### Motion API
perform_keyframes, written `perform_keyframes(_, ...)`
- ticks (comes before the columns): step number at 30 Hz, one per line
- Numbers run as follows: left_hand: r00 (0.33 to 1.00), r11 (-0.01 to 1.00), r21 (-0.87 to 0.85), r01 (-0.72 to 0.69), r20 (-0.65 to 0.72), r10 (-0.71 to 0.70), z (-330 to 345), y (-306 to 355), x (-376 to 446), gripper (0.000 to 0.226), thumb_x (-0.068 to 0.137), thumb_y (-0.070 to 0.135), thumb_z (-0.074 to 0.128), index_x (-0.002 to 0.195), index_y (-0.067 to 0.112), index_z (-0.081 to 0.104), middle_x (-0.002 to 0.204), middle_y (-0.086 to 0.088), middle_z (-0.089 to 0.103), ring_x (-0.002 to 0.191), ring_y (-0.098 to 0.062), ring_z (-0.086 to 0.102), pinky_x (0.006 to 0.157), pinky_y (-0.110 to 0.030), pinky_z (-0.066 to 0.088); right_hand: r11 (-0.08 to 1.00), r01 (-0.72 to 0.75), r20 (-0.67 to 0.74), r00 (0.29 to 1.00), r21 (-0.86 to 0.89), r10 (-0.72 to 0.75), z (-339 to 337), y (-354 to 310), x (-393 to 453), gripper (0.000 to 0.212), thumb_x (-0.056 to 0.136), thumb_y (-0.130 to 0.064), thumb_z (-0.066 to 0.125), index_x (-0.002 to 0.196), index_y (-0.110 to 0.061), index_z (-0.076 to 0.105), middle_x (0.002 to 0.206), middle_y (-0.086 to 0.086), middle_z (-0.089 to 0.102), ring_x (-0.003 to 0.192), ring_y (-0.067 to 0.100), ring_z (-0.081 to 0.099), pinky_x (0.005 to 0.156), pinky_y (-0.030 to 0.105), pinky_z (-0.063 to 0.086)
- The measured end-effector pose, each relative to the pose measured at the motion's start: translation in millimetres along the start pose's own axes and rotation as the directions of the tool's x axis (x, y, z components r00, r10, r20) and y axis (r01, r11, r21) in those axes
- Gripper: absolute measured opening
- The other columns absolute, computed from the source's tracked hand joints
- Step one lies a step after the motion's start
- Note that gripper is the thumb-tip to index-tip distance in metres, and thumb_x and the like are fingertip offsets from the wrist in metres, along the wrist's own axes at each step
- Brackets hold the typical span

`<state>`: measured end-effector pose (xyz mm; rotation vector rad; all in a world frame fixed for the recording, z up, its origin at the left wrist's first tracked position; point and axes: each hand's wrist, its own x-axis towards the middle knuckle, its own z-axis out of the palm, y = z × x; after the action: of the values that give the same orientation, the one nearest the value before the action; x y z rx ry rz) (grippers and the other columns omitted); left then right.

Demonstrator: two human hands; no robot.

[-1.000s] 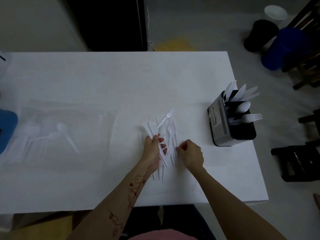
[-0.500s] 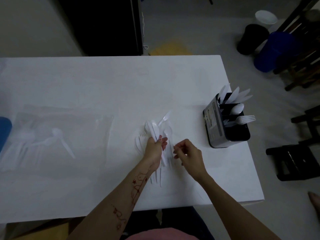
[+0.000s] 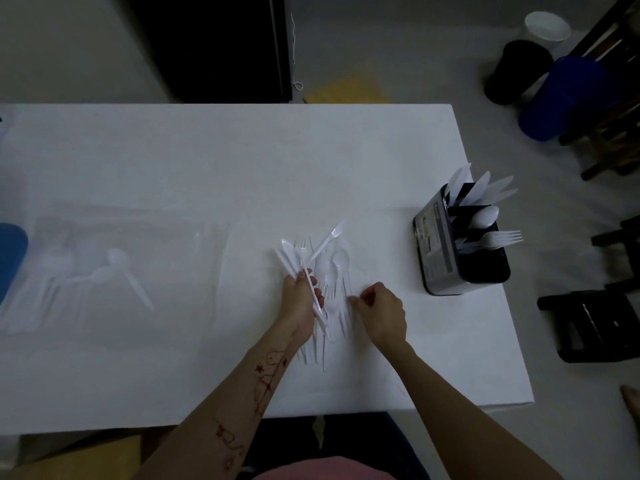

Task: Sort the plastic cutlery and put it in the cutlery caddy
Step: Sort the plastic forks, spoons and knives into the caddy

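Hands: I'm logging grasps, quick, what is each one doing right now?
Left hand: holds a bunch of knives.
Right hand: fingers curled at the pile; whether it pinches a piece cannot be told.

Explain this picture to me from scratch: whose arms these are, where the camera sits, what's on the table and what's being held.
There is no machine here. A person wears a camera on the head, looking down at their own bare arms.

The left hand grips a bunch of white plastic knives. The right hand pinches at a loose pile of cutlery on the white table.

At the right stands the cutlery caddy, already holding knives, a spoon and a fork in separate compartments. At the left lies a clear plastic bag with more spoons.
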<state>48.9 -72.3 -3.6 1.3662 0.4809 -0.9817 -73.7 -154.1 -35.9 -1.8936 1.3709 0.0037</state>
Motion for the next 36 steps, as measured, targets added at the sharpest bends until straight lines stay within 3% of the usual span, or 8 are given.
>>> perform_keyframes(6, 0.998, 0.998, 0.039, -0.047, 0.039, 0.046, -2.2, -3.0, -4.6, 0.034, 0.1, 0.042, 0.039, 0.098, 0.01, 0.047, 0.072, 0.0, 0.044, 0.055, -0.011, 0.041, 0.051, -0.024, 0.038, 0.995, -0.103, 0.03, 0.994, -0.015, 0.103, -2.4, 6.5, 13.2, 0.009, 0.086, -0.026, 0.065, 0.084, -0.018, 0.062, 0.078, 0.002, 0.068, 0.069, 0.024, 0.066, 0.07, 0.042, 0.06)
perform_keyframes(11, 0.997, 0.993, 0.103, -0.063, 0.045, 0.059, 0.5, -4.3, -5.2, 0.028, 0.1, 0.035, 0.044, 0.101, 0.008, 0.048, 0.073, -0.001, 0.045, 0.055, -0.01, 0.041, 0.049, -0.022, 0.039, 0.998, -0.043, 0.032, 0.999, -0.043, 0.044, -3.0, 3.0, 5.0, 0.027, 0.084, -0.045, 0.07, 0.086, -0.021, 0.059, 0.08, -0.006, 0.063, 0.071, 0.014, 0.062, 0.066, 0.031, 0.054)
perform_keyframes(14, 0.996, 0.991, 0.104, -0.081, 0.052, 0.076, -0.3, -2.6, -5.9, 0.025, 0.1, 0.033, 0.044, 0.101, 0.008, 0.048, 0.074, -0.001, 0.045, 0.057, -0.01, 0.041, 0.052, -0.023, 0.039, 0.995, -0.034, 0.061, 0.997, -0.095, 0.04, 1.8, -2.3, 2.6, 0.027, 0.083, -0.042, 0.073, 0.09, -0.021, 0.058, 0.087, -0.004, 0.061, 0.077, 0.014, 0.06, 0.068, 0.027, 0.046)
perform_keyframes(20, 0.995, 0.99, 0.107, -0.087, 0.062, 0.081, -1.1, -1.9, -6.4, 0.025, 0.101, 0.03, 0.042, 0.106, 0.006, 0.048, 0.075, -0.001, 0.045, 0.059, -0.011, 0.041, 0.052, -0.023, 0.038, 0.991, -0.058, 0.12, 0.99, -0.121, 0.073, -2.5, -4.7, 12.5, 0.018, 0.087, -0.032, 0.069, 0.084, -0.017, 0.059, 0.083, 0.0, 0.064, 0.077, 0.021, 0.064, 0.072, 0.032, 0.053)
perform_keyframes(26, 0.995, 0.991, 0.105, -0.082, 0.066, 0.075, -3.1, -4.6, -7.6, 0.023, 0.101, 0.028, 0.042, 0.106, 0.007, 0.049, 0.076, -0.002, 0.047, 0.059, -0.011, 0.041, 0.052, -0.022, 0.038, 0.993, -0.121, 0.096, 0.988, 0.014, 0.119, -11.3, 4.1, 15.7, 0.02, 0.081, -0.029, 0.077, 0.078, -0.014, 0.065, 0.07, 0.003, 0.07, 0.057, 0.022, 0.068, 0.072, 0.043, 0.061)
perform_keyframes(29, 0.996, 0.992, 0.105, -0.075, 0.062, 0.069, -5.9, -5.3, -8.2, 0.025, 0.101, 0.028, 0.042, 0.108, 0.006, 0.05, 0.076, -0.002, 0.047, 0.059, -0.011, 0.042, 0.054, -0.022, 0.039, 0.994, -0.103, 0.048, 0.994, 0.028, 0.101, -15.6, 9.0, 15.4, 0.02, 0.08, -0.028, 0.078, 0.08, -0.016, 0.063, 0.074, 0.001, 0.068, 0.061, 0.021, 0.067, 0.072, 0.044, 0.06)
perform_keyframes(36, 0.995, 0.988, 0.136, -0.079, 0.071, 0.07, -3.8, -8.0, -12.1, 0.027, 0.102, 0.029, 0.041, 0.112, 0.007, 0.05, 0.08, -0.002, 0.049, 0.062, -0.011, 0.043, 0.056, -0.023, 0.04, 0.997, 0.035, 0.032, 0.999, -0.067, -0.033, -7.6, 2.8, 10.9, 0.02, 0.083, -0.027, 0.076, 0.092, -0.014, 0.064, 0.089, 0.0, 0.062, 0.078, 0.017, 0.059, 0.067, 0.027, 0.044)
